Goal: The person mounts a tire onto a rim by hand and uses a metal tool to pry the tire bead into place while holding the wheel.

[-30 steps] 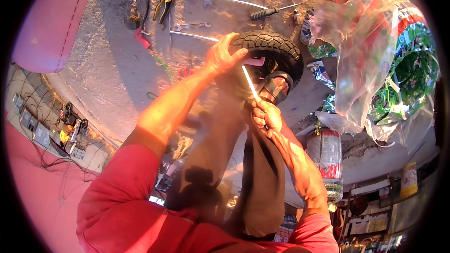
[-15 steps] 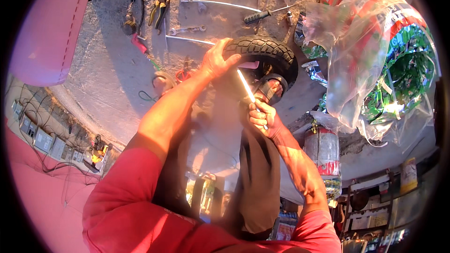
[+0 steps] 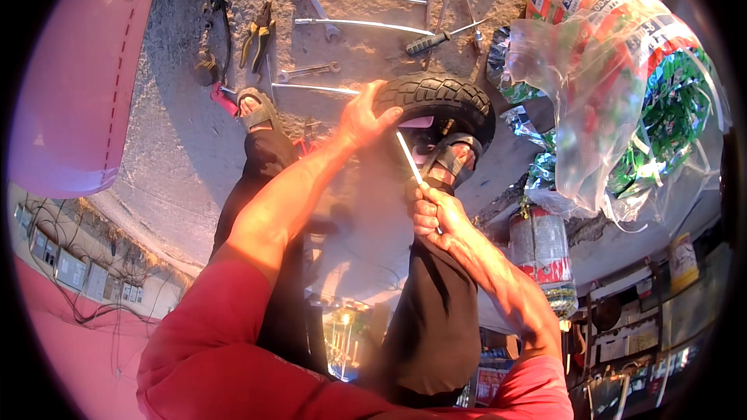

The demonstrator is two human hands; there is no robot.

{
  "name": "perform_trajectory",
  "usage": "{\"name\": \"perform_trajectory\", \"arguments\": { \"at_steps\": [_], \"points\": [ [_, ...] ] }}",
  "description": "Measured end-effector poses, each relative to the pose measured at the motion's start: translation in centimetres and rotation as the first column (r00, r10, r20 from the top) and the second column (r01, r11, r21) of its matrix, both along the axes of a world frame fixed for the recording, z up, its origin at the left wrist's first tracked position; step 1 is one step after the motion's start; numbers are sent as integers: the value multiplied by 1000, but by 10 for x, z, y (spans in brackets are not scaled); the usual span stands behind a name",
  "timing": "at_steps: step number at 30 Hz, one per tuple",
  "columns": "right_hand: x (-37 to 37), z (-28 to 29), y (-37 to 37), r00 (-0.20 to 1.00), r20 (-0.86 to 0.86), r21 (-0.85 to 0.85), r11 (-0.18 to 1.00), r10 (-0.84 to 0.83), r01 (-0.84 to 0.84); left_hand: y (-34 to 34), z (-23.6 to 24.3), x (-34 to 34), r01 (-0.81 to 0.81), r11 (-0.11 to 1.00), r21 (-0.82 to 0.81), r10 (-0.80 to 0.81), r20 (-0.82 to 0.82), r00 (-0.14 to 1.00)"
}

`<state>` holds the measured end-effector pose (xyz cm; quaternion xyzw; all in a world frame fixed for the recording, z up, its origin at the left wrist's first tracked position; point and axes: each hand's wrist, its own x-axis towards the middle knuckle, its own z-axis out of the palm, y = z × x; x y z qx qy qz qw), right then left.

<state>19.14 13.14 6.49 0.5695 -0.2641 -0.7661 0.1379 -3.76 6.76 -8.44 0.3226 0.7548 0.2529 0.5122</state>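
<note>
My left hand [image 3: 362, 117] grips the left side of a black treaded tire [image 3: 436, 95] lying on its wheel, with fingers over the tread and thumb on the sidewall. My right hand [image 3: 433, 215] is closed round a long silver metal bar [image 3: 408, 154], whose far end reaches into the tire beside a pink part [image 3: 418, 122]. My right sandaled foot [image 3: 457, 154] rests against the lower right of the wheel. My left foot [image 3: 257, 112] stands on the ground to the left of it.
Metal bars [image 3: 366, 25], pliers [image 3: 257, 47], spanners [image 3: 307, 72] and a screwdriver [image 3: 426, 43] lie beyond the tire. A plastic-wrapped bundle [image 3: 603, 23] and a cylinder [image 3: 537, 253] are at the right. A pink vehicle panel [image 3: 66, 85] is at the left.
My left foot has swung out to the ground left of the wheel. Both hands keep their grips, and the view has shifted slightly, the pink panel showing lower in it.
</note>
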Motion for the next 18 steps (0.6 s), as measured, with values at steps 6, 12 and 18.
{"name": "perform_trajectory", "arguments": {
  "at_steps": [6, 12, 18],
  "points": [
    [-25, 17, 10, 987, 132, -30, 996, 88, -84, -11, -3, 0, -60, 998, 9, 60, 64, 996],
    [-61, 26, 7, 949, 269, 13, 984, 167, -177, -10, -7, -8, -17, 999, -48, 19, 41, 999],
    [-37, 18, 6, 975, 167, 28, 988, 145, -152, -4, 1, -3, -38, 993, -108, 44, 58, 997]
  ]
}}
